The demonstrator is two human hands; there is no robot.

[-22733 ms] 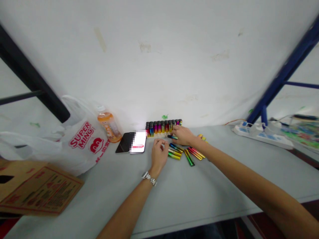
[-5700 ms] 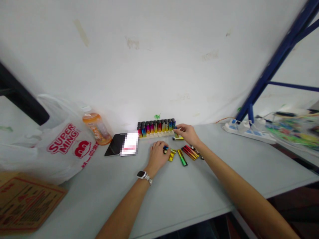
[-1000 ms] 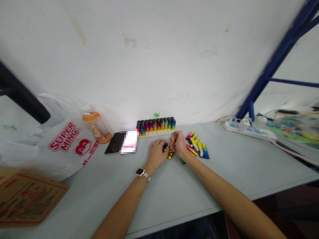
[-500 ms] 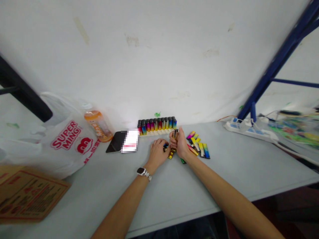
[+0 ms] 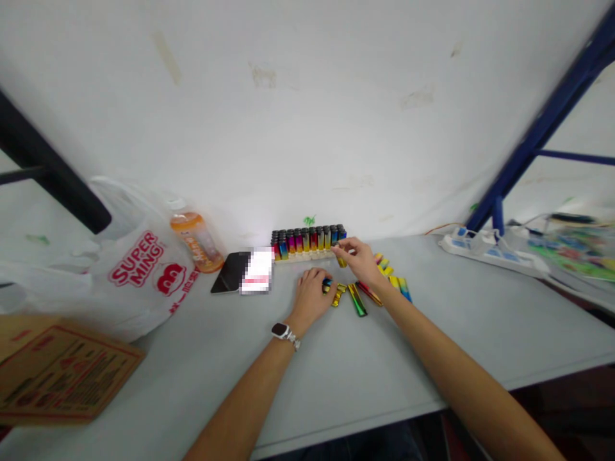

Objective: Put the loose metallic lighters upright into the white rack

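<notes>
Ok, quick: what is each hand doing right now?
Left hand: curled on the table over a loose lighter.
Right hand: fingers pinch a yellow lighter by the rack.

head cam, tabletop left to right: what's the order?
Cardboard box → white plastic bag → orange drink bottle → phone → left hand → right hand → white power strip.

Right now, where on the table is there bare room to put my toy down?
The table is bare in front, between the two arms, and right of the loose lighters up to the power strip. It is crowded around the lighter rack, phone and bag.
</notes>
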